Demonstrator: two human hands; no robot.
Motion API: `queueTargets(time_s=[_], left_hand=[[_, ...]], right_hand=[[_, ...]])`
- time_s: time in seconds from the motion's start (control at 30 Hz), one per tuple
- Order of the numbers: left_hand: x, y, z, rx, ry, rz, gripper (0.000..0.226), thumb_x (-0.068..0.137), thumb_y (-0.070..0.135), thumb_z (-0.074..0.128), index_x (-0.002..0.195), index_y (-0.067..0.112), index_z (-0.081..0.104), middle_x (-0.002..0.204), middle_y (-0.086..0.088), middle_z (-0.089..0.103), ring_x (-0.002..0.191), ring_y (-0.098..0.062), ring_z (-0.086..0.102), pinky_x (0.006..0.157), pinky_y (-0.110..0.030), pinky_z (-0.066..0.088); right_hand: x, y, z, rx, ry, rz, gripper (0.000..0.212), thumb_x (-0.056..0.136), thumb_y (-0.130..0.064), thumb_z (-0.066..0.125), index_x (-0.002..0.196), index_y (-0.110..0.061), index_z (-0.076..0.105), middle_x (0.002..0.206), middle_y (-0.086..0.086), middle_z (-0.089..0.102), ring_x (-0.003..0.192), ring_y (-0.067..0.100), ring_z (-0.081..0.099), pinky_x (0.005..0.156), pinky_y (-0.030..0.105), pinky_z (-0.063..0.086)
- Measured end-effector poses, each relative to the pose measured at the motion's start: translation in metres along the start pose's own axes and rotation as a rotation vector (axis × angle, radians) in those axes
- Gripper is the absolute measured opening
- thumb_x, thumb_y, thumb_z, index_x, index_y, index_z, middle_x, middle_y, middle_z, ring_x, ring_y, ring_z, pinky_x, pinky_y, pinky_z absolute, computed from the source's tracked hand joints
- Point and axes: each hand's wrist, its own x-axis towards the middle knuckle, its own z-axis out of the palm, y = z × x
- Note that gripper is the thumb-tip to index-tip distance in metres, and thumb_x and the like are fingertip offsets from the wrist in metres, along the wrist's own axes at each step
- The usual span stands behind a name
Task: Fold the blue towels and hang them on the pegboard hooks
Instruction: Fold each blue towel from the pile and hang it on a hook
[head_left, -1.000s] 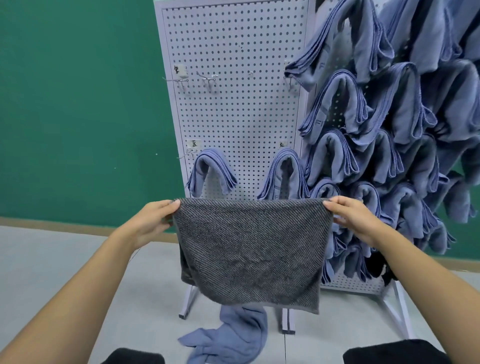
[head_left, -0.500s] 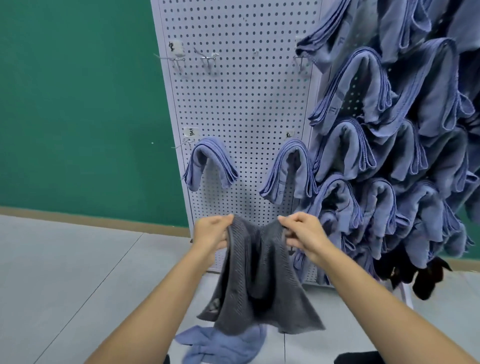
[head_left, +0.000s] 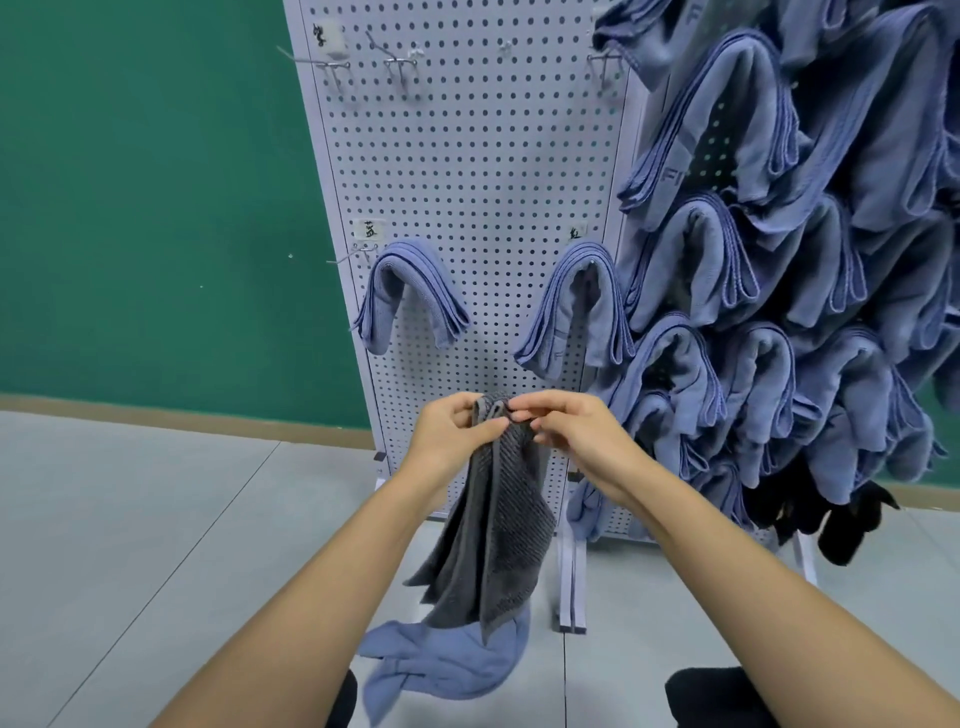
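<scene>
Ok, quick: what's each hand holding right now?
Left hand: closed, pinching the top of the folded grey towel.
Right hand: closed, pinching the same towel's top edge.

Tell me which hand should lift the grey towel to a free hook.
Probably left: the left hand grips the grey towel at its gathered top and the bare hooks sit on its side; the right hand pinches an edge.
</scene>
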Motion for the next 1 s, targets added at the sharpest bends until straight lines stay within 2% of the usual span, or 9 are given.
queueTargets(time_s=[0.17, 0.23, 0.3, 0.4, 0.57, 0.67, 0.77, 0.93, 1.0], left_hand=[[0.003, 0.005, -0.006, -0.038, -0.077, -0.013, 0.015, 0.092, 0.005, 0.059, 0.104, 0.011, 0.065, 0.106, -0.006, 0.071, 0.102, -0.021, 0.066, 0.093, -0.033, 0.051], [0.002, 0.008, -0.009, -0.068, -0.135, 0.010, 0.015, 0.094, 0.005, 0.055, 0.104, 0.012, 0.064, 0.106, -0.007, 0.070, 0.102, -0.022, 0.065, 0.094, -0.034, 0.050], [0.003, 0.009, -0.014, -0.078, -0.165, 0.030, 0.017, 0.095, 0.004, 0.052, 0.103, 0.014, 0.063, 0.104, -0.005, 0.067, 0.100, -0.019, 0.062, 0.095, -0.033, 0.047], [0.007, 0.006, -0.023, -0.072, -0.115, 0.014, 0.018, 0.095, 0.003, 0.051, 0.105, 0.013, 0.063, 0.105, -0.005, 0.067, 0.101, -0.018, 0.061, 0.092, -0.032, 0.047], [0.011, 0.000, -0.032, -0.086, 0.070, -0.035, 0.017, 0.097, 0.004, 0.050, 0.096, 0.015, 0.062, 0.097, 0.000, 0.068, 0.095, -0.016, 0.062, 0.084, -0.027, 0.046], [0.011, -0.005, -0.034, -0.108, 0.118, -0.059, 0.010, 0.097, 0.011, 0.052, 0.101, 0.015, 0.060, 0.104, -0.002, 0.066, 0.097, -0.018, 0.060, 0.080, -0.027, 0.046], [0.008, -0.016, -0.035, -0.114, 0.135, -0.162, 0.033, 0.093, 0.020, 0.060, 0.125, 0.016, 0.050, 0.116, -0.009, 0.059, 0.105, -0.023, 0.057, 0.086, -0.033, 0.044], [-0.013, -0.036, -0.032, -0.168, 0.104, -0.378, 0.052, 0.089, 0.026, 0.066, 0.135, 0.015, 0.044, 0.123, -0.009, 0.056, 0.098, -0.022, 0.053, 0.089, -0.036, 0.045], [-0.026, -0.043, -0.029, -0.167, 0.080, -0.461, 0.060, 0.086, 0.035, 0.068, 0.137, 0.014, 0.043, 0.122, -0.008, 0.054, 0.104, -0.026, 0.053, 0.087, -0.037, 0.047]], right_hand=[[0.002, 0.000, -0.037, -0.498, -0.041, -0.149, 0.050, 0.085, -0.025, 0.070, 0.130, -0.034, 0.049, 0.136, -0.016, 0.043, 0.128, 0.008, 0.037, 0.104, 0.028, 0.035], [0.004, 0.003, -0.043, -0.579, -0.167, -0.070, 0.069, 0.080, -0.037, 0.075, 0.139, -0.038, 0.039, 0.141, -0.017, 0.030, 0.132, 0.005, 0.022, 0.110, 0.034, 0.026], [0.008, 0.006, -0.043, -0.619, -0.256, -0.055, 0.064, 0.079, -0.035, 0.076, 0.135, -0.029, 0.046, 0.145, -0.010, 0.036, 0.132, 0.008, 0.031, 0.113, 0.037, 0.029], [0.011, -0.004, -0.040, -0.621, -0.260, -0.102, 0.027, 0.085, -0.029, 0.070, 0.107, -0.015, 0.063, 0.111, 0.001, 0.065, 0.103, 0.017, 0.061, 0.094, 0.044, 0.049], [0.018, -0.044, -0.027, -1.130, -0.248, -0.273, 0.026, 0.090, -0.053, 0.055, 0.077, -0.030, 0.049, 0.076, -0.007, 0.057, 0.070, 0.010, 0.052, 0.064, 0.034, 0.041], [0.024, -0.067, -0.009, -1.292, -0.239, -0.313, 0.031, 0.094, -0.048, 0.053, 0.085, -0.018, 0.056, 0.077, 0.001, 0.060, 0.070, 0.017, 0.055, 0.061, 0.035, 0.043], [0.029, -0.084, -0.004, -1.239, -0.196, -0.256, 0.025, 0.094, -0.040, 0.056, 0.090, -0.016, 0.054, 0.074, -0.001, 0.057, 0.070, 0.019, 0.055, 0.066, 0.035, 0.046], [0.018, -0.123, -0.008, -0.925, -0.039, -0.198, 0.042, 0.092, -0.033, 0.061, 0.064, -0.007, 0.043, 0.056, 0.003, 0.037, 0.051, 0.015, 0.035, 0.052, 0.028, 0.023], [0.009, -0.143, -0.016, -0.713, 0.023, -0.174, 0.041, 0.092, -0.031, 0.062, 0.066, -0.004, 0.045, 0.054, 0.005, 0.041, 0.048, 0.014, 0.040, 0.052, 0.025, 0.029]])
